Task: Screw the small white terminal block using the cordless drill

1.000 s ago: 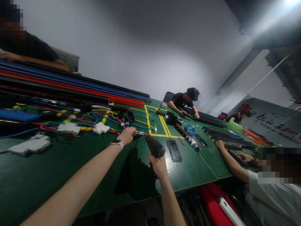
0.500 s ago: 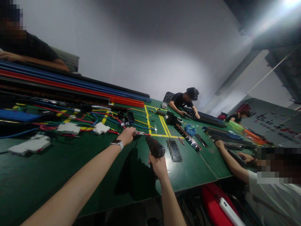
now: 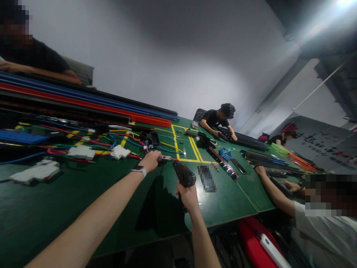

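My right hand is wrapped round the handle of a black cordless drill, whose nose points away from me. Just left of that nose, my left hand, with a watch on its wrist, is closed on a small white and red part. The fingers hide much of this part, and its exact kind is unclear. I cannot tell whether the drill's tip touches it. Left of my left hand lie a white plastic block and another white block, among coloured wires.
Long blue rails and an orange rail run along the far side of the green table. A blurred-out flat dark object lies right of the drill. Beyond it are a blue box and a co-worker's arm.
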`<state>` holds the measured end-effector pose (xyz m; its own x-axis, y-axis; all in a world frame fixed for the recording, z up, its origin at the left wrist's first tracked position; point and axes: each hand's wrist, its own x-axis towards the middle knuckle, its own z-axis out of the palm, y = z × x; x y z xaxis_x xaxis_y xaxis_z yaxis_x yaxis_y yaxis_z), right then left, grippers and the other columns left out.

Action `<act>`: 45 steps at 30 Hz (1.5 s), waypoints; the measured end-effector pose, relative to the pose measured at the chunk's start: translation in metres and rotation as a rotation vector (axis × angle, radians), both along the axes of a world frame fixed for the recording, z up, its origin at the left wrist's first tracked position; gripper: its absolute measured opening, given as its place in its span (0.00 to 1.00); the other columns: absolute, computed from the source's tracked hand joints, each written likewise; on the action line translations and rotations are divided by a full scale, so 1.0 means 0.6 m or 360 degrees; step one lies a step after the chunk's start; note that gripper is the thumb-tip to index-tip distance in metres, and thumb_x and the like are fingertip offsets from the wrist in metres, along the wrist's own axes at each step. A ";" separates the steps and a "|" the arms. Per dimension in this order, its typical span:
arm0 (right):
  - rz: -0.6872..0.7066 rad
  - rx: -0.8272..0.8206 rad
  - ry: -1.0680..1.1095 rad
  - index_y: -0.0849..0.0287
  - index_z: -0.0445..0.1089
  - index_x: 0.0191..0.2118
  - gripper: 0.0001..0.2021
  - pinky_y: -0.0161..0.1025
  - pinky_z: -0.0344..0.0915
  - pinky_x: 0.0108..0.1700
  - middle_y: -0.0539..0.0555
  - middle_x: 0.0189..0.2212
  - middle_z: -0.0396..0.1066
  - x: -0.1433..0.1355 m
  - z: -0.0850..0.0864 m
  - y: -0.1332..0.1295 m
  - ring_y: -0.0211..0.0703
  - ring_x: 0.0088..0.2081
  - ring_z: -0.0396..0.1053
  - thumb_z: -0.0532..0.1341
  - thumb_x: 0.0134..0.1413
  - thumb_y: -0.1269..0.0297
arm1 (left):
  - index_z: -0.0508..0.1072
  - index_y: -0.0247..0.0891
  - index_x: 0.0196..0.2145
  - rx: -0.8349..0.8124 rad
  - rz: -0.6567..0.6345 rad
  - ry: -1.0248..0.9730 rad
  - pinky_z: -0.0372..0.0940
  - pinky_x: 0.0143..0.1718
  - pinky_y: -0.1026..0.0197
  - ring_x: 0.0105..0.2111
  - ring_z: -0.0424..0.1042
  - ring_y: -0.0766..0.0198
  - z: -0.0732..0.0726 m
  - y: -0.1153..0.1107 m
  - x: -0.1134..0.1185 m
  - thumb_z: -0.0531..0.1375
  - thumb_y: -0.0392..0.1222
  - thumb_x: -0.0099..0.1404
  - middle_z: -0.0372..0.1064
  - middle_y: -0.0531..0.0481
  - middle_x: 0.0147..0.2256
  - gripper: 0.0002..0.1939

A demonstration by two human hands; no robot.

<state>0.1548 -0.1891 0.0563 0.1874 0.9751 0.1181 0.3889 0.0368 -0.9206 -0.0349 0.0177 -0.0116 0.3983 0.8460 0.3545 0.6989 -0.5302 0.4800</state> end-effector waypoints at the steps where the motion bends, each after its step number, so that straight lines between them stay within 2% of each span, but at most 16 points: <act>1: -0.0011 -0.0007 -0.0003 0.58 0.69 0.29 0.03 0.36 0.63 0.31 0.48 0.19 0.68 -0.001 0.001 0.000 0.42 0.25 0.69 0.58 0.49 0.66 | 0.73 0.40 0.40 -0.0013 0.0003 -0.0001 0.61 0.48 0.54 0.44 0.68 0.54 0.000 0.000 0.000 0.55 0.32 0.65 0.71 0.43 0.42 0.09; 12: 0.0002 0.0014 -0.0001 0.58 0.69 0.27 0.05 0.36 0.62 0.31 0.48 0.19 0.68 0.000 -0.002 0.000 0.42 0.26 0.68 0.59 0.50 0.66 | 0.73 0.41 0.41 0.0016 0.0002 -0.0007 0.61 0.49 0.55 0.45 0.68 0.55 -0.006 0.003 0.000 0.55 0.32 0.65 0.72 0.44 0.43 0.09; 29: -0.0012 0.0018 0.0018 0.58 0.71 0.28 0.04 0.36 0.62 0.31 0.49 0.20 0.69 -0.001 0.002 -0.001 0.42 0.25 0.69 0.59 0.48 0.65 | 0.73 0.40 0.40 -0.0039 -0.0003 0.0011 0.61 0.49 0.54 0.45 0.68 0.54 0.003 -0.001 0.000 0.55 0.32 0.65 0.71 0.43 0.43 0.10; 45: 0.0015 0.0028 0.0031 0.58 0.69 0.28 0.03 0.36 0.63 0.31 0.48 0.19 0.68 0.002 -0.002 0.001 0.42 0.24 0.68 0.59 0.49 0.66 | 0.73 0.41 0.39 -0.0013 0.0015 -0.0006 0.62 0.48 0.53 0.44 0.68 0.54 -0.004 0.000 0.001 0.55 0.33 0.66 0.71 0.44 0.42 0.08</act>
